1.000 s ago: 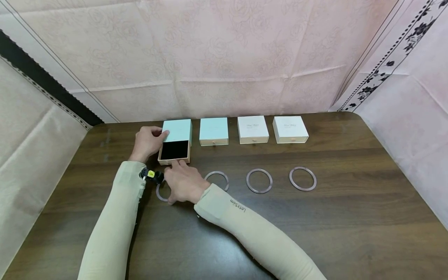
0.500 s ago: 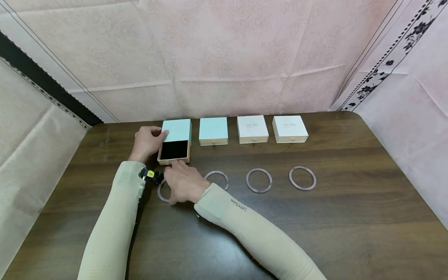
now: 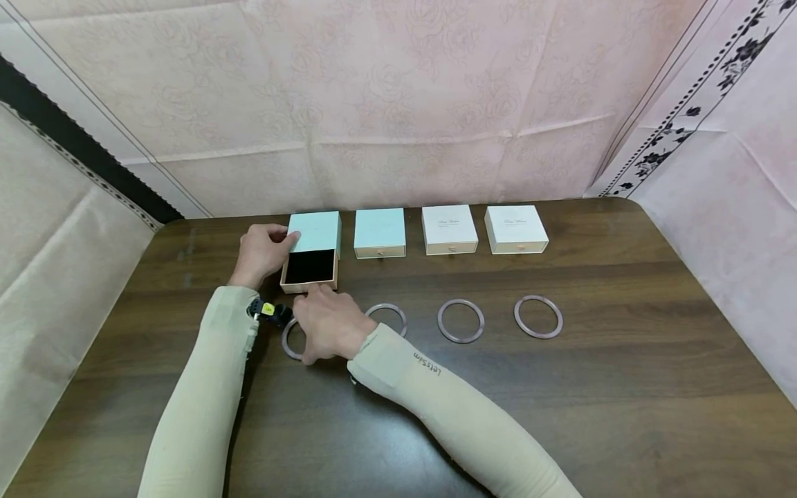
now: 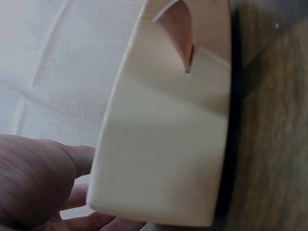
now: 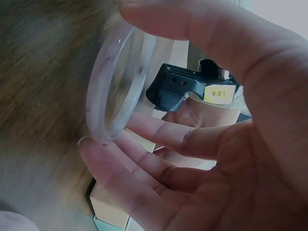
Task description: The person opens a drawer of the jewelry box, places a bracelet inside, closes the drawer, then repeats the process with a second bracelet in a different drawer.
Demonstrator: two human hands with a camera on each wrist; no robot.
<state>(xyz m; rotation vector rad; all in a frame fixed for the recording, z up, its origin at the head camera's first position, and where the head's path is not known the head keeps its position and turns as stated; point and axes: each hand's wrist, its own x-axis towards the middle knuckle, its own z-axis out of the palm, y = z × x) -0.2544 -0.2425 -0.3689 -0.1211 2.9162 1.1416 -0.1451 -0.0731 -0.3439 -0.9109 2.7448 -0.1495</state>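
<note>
My left hand (image 3: 260,254) holds the left side of a light-blue drawer box (image 3: 314,232), its thumb on the top edge. The drawer (image 3: 310,268) is pulled out toward me and shows a black lining. In the left wrist view, its cream front (image 4: 159,134) has a small ribbon pull (image 4: 178,33). Just in front of the drawer, my right hand (image 3: 330,324) grips a pale lilac bangle (image 5: 98,91) across its outer rim, thumb on one side and fingers on the other. In the head view the hand hides part of that bangle.
Another light-blue box (image 3: 380,232) and two white boxes, a nearer one (image 3: 450,228) and one farther right (image 3: 515,228), stand closed along the back. More bangles lie on the table: one partly behind my right hand (image 3: 392,308), a middle one (image 3: 461,339) and a right one (image 3: 538,335).
The bangle at my right hand has shifted slightly to the right, and that hand has moved a touch with it. My left hand and the pulled-out drawer stay where they were.
</note>
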